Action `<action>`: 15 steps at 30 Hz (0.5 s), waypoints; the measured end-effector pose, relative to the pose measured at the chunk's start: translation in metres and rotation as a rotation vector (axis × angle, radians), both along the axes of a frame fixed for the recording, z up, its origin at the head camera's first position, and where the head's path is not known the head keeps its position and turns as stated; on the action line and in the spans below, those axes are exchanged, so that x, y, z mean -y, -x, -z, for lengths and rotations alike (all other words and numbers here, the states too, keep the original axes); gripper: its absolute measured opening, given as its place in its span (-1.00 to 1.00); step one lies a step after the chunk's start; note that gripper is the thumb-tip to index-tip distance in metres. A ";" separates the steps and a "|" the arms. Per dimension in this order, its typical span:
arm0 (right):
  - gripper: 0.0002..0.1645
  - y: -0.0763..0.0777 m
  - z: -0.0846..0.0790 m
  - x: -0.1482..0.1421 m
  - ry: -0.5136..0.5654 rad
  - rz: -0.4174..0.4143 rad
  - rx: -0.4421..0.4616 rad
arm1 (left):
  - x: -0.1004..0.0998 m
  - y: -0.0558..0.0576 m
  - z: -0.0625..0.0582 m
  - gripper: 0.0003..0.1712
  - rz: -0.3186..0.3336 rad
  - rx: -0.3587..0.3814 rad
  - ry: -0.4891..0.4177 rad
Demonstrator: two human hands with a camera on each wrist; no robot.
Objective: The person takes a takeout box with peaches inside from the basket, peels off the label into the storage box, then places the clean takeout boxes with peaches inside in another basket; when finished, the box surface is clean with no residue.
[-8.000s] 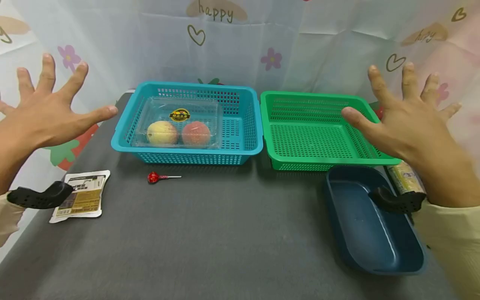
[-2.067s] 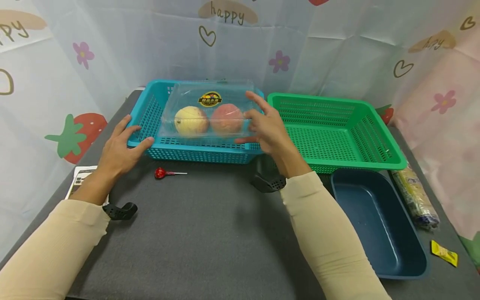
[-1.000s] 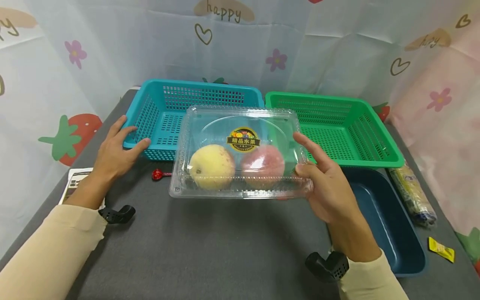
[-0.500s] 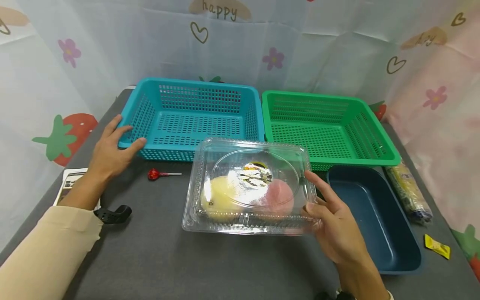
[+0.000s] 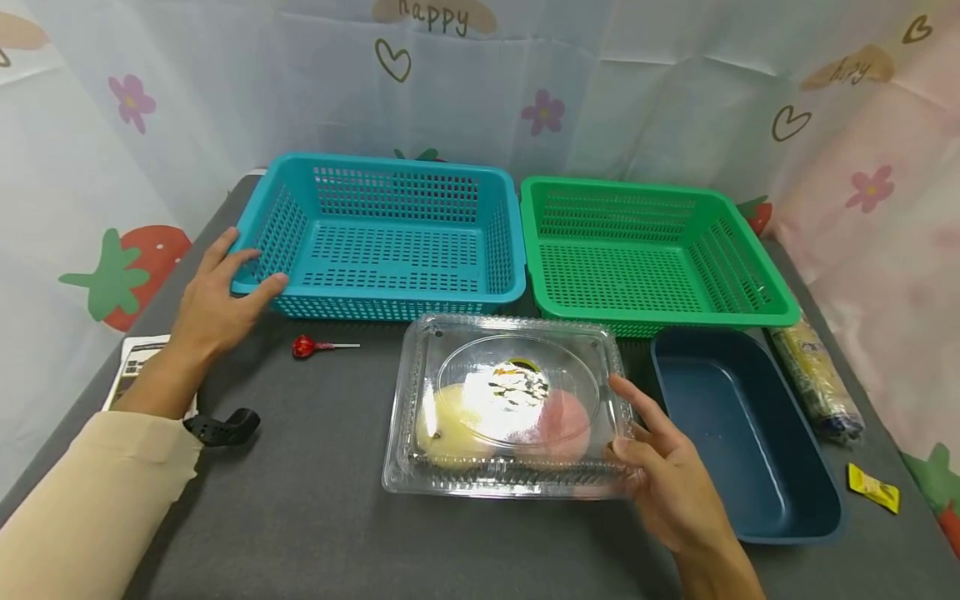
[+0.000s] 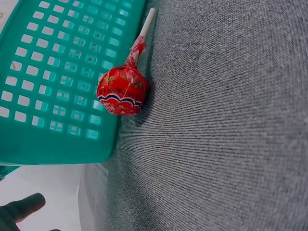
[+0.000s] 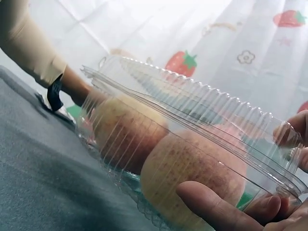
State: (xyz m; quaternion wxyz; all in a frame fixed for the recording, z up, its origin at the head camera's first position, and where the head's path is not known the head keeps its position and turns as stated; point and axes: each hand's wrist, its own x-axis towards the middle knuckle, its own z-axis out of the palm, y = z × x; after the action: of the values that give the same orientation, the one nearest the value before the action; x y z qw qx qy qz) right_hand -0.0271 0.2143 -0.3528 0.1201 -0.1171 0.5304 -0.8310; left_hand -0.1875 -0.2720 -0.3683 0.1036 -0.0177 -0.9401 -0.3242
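Observation:
My right hand [image 5: 675, 479] grips the right end of a clear plastic clamshell box [image 5: 517, 329] over the grey table, in front of the two baskets. Through its glossy lid show a yellowish peach [image 5: 448, 437] and a pinkish peach [image 5: 566, 429]; glare hides much of the label. In the right wrist view, fingers [image 7: 207, 202] lie against the box's side and more at its far edge. My left hand [image 5: 217, 304] rests on the front left corner of the blue basket [image 5: 390, 304], its fingers relaxed over the rim. A red lollipop [image 5: 303, 346] lies in front of that basket.
A green basket [image 5: 667, 318] adjoins the blue one. At right stand a dark blue tub [image 5: 750, 450], a wrapped yellowish pack [image 5: 816, 379] and a yellow candy [image 5: 873, 487]. A white-and-brown packet [image 5: 135, 358] lies partly under the left forearm. A printed curtain [image 5: 465, 92] hangs behind.
My right hand has lifted the clamshell box with the peaches out of the blue basket and brought it forward and down toward me. The left hand has gone to the blue basket's corner and stayed there.

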 end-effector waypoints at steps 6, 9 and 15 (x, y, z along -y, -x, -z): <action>-0.28 -0.002 0.009 -0.001 -0.024 0.000 0.014 | 0.000 0.001 0.001 -0.19 -0.007 0.002 0.007; -0.27 -0.002 0.012 -0.001 0.003 -0.019 0.015 | 0.001 0.001 0.001 -0.19 -0.008 0.002 0.005; -0.27 -0.003 0.019 -0.002 -0.037 0.010 0.030 | 0.001 0.002 0.002 -0.19 0.001 0.005 0.004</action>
State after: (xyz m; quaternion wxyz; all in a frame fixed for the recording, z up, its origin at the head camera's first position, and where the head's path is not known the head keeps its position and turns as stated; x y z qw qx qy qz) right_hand -0.0239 0.2168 -0.3716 0.1260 -0.1000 0.5443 -0.8233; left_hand -0.1895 -0.2731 -0.3702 0.1009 -0.0173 -0.9411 -0.3223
